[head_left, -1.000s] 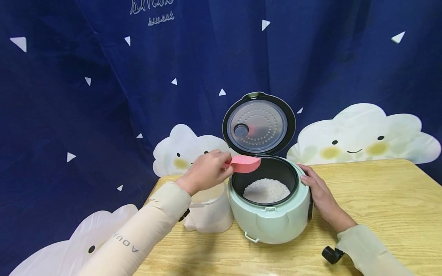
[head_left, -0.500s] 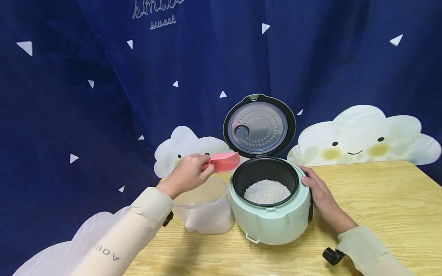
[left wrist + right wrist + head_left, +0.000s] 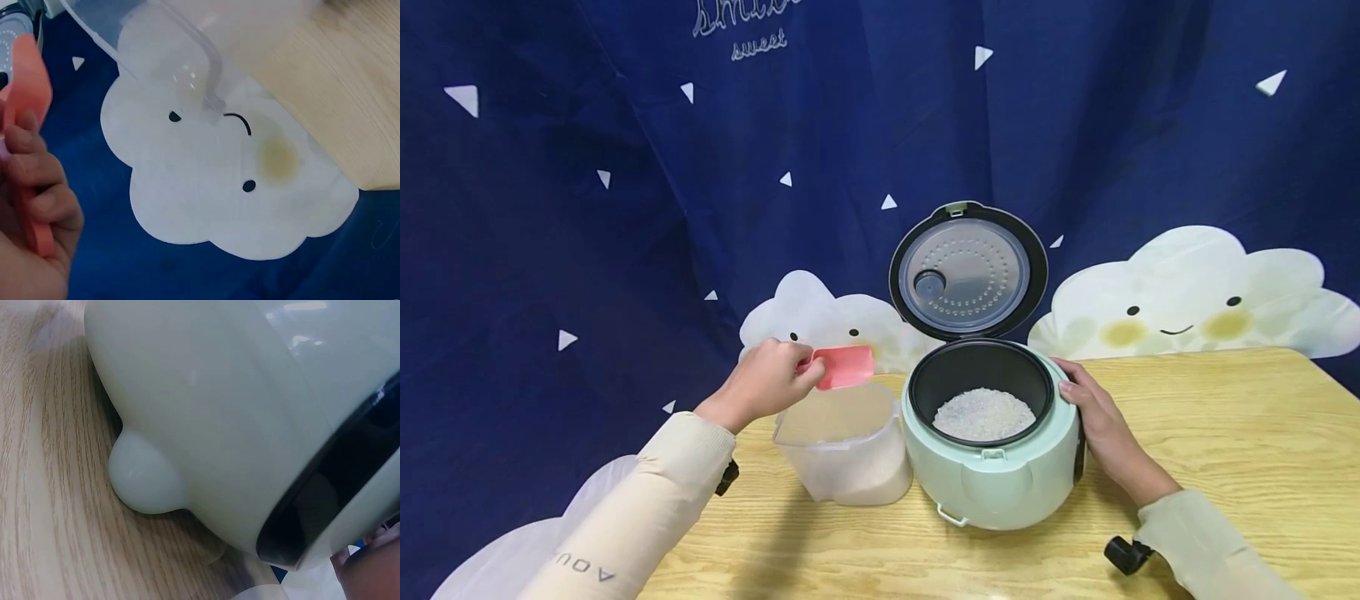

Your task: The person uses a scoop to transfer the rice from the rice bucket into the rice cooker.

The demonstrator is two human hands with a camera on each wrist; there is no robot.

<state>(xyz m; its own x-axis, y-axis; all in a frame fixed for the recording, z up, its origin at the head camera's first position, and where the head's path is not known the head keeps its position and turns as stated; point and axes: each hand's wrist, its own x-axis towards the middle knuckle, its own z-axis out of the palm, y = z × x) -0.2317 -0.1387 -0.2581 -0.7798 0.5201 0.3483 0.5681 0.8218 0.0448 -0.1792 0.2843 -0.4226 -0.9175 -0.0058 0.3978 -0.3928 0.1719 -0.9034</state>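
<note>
My left hand (image 3: pixel 767 379) pinches the handle of a pink scoop (image 3: pixel 846 367), held over the mouth of a translucent plastic rice container (image 3: pixel 857 467). Curled fingers (image 3: pixel 44 169) wrap the scoop's handle in the left wrist view. Right beside the container stands a mint-green rice cooker (image 3: pixel 1000 492) with its lid (image 3: pixel 973 271) raised; white rice (image 3: pixel 983 414) lies in its black inner pot (image 3: pixel 955 375). My right hand (image 3: pixel 1101 421) grips the cooker's right side, thumb near the top rim. Most of that hand is out of the right wrist view.
Everything stands on a light wooden table (image 3: pixel 1210 433). A dark blue curtain (image 3: pixel 820 108) with white triangles and clouds hangs behind it. The cooker's carrying handle (image 3: pixel 952 515) hangs at the front. Small black devices sit at both wrists.
The left hand has carried the pink scoop leftward from above the cooker's pot to over the rice container. The right hand has stayed on the cooker.
</note>
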